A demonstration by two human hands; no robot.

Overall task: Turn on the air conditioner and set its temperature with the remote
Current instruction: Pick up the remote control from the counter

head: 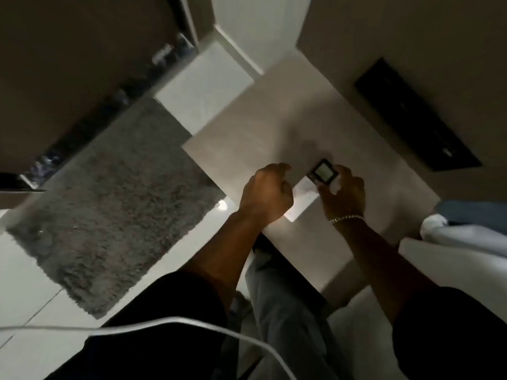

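- Head view: the right hand [343, 193] grips a white remote [315, 187] at about 2 o'clock, above a pale table [247, 133].
- Left hand [264, 193], at 12 o'clock, is curled in a loose fist, holding nothing.
- Likely step: readying the remote; next, aim and press power.
- No legible writing.

The white remote [315, 187], dark screen facing up, lies tilted over the pale tabletop.

Place: home room
Left of the grip: shaggy grey rug [109, 204] on glossy floor tiles [24, 292]
Under it: pale table [274, 119]
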